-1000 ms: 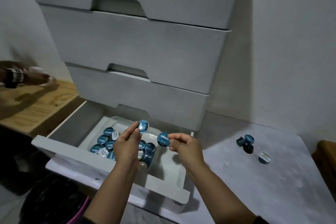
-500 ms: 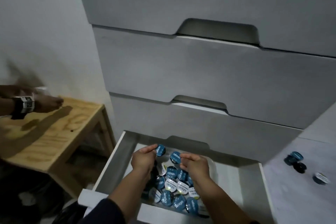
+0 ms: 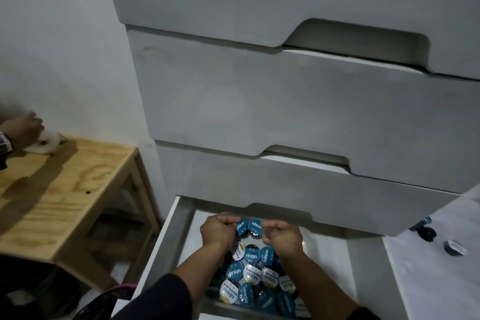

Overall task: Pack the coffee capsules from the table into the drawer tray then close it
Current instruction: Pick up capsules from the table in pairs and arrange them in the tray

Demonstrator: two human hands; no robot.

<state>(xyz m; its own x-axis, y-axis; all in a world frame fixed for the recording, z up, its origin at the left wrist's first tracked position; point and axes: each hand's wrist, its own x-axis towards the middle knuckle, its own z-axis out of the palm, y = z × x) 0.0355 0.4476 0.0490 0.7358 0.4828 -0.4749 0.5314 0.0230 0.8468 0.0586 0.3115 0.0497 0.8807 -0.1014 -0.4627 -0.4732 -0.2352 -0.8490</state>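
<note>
The bottom drawer [image 3: 170, 236] of a white chest stands pulled out. Inside it a clear tray [image 3: 309, 241] holds several blue and white-lidded coffee capsules [image 3: 253, 278]. My left hand [image 3: 218, 232] pinches one blue capsule [image 3: 241, 226] over the far end of the tray. My right hand [image 3: 284, 238] pinches another blue capsule [image 3: 254, 227] right beside it, the two almost touching. A few dark capsules [image 3: 453, 247] lie on the white table [image 3: 436, 283] at the right edge.
Three shut drawers [image 3: 285, 117] rise above the open one. A light wooden side table [image 3: 59, 195] stands to the left, where another person's hand [image 3: 23, 128] holds a white object. A dark bag [image 3: 104, 306] sits at the bottom left.
Both hands have lowered with their capsules toward the far end of the tray and come closer together. My view has moved in closer and leftward.
</note>
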